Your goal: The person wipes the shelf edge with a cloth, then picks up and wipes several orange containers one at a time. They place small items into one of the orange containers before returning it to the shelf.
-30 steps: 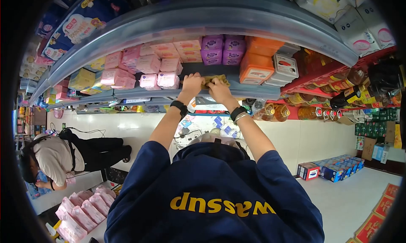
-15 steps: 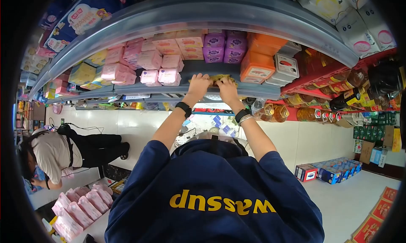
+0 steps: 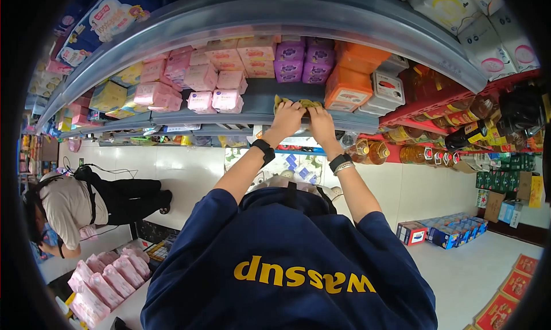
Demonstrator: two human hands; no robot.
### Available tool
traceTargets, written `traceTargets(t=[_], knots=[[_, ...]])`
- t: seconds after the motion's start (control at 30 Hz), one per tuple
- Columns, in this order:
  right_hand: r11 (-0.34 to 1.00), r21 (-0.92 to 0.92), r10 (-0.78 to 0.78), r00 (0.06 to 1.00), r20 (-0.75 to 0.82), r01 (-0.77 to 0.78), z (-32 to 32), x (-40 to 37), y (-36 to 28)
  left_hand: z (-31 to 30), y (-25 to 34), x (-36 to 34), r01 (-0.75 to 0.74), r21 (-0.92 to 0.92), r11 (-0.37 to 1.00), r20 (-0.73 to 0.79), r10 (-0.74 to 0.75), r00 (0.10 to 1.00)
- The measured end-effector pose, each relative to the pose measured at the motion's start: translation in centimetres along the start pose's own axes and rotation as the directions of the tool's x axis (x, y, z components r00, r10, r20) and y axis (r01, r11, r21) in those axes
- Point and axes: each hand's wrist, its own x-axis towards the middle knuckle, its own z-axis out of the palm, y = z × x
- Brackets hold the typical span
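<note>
A crumpled yellow-green cloth (image 3: 279,101) lies at the front of the grey shelf (image 3: 261,92). My left hand (image 3: 289,119) presses on it with curled fingers. Close beside it, my right hand (image 3: 321,123) grips the right part of the same cloth. Both hands partly cover the cloth. To the left stand small pink-and-white packs (image 3: 228,101), and behind the hands are purple packs (image 3: 289,62). Orange packs (image 3: 348,90) stand just right of my right hand.
Another shelf edge (image 3: 270,21) curves overhead. Oil bottles (image 3: 379,152) stand to the right, beside red shelving. On the left, a person (image 3: 74,204) bends over near pink packs (image 3: 117,275). Blue boxes (image 3: 450,231) sit on the floor at right.
Both hands have slid a short way to the right along the shelf with the cloth, toward the orange packs. My left hand has come nearer the right one.
</note>
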Motion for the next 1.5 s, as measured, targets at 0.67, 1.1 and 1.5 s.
traceTargets(t=[0.67,1.1,1.5], knots=[[0.975,0.193,-0.06,0.962,-0.265,0.114,-7.7,-2.9,1.3,-5.4,1.8,0.1,-0.024,-0.287,0.958,0.009,0.028,1.0],[0.971,0.221,0.159,0.931,-0.327,-0.088,-4.5,-6.2,6.4,2.1,7.1,2.7,-0.162,0.115,0.98,-0.069,0.171,0.983],[0.993,-0.068,0.087,0.991,-0.098,-0.094,-4.1,-4.8,6.5,3.4,7.5,2.3,-0.007,0.068,0.998,-0.003,0.008,1.0]])
